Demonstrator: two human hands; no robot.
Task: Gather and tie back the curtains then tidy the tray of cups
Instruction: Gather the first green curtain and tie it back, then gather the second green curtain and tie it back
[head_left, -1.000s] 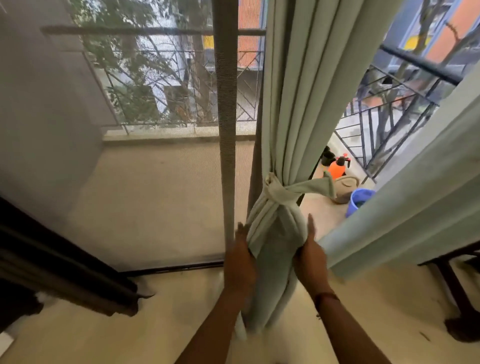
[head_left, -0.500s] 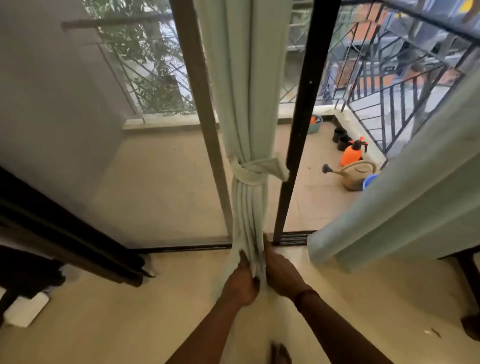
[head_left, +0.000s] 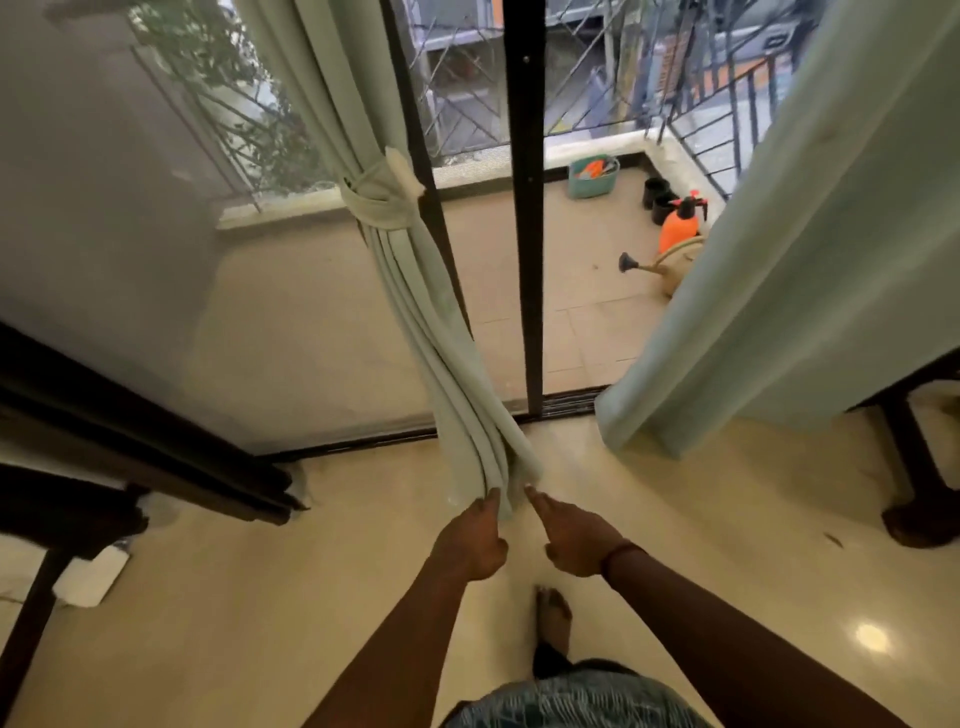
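The tied curtain (head_left: 415, 291): probably soft and light, best held low down.
My left hand (head_left: 475, 540) pinches its lower folds; my right hand (head_left: 576, 543) touches them with one finger, grip uncertain.

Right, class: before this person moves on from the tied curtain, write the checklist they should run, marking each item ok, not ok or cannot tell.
1. The tie band is wrapped round the tied curtain: ok.
2. The folds below the band lie gathered together: ok.
3. The left hand grips the hem: ok.
4. The right hand touches the hem with a fingertip; grip: cannot tell.
5. The right curtain is tied back: not ok, it hangs loose.
6. The tray of cups is tidy: cannot tell, out of view.
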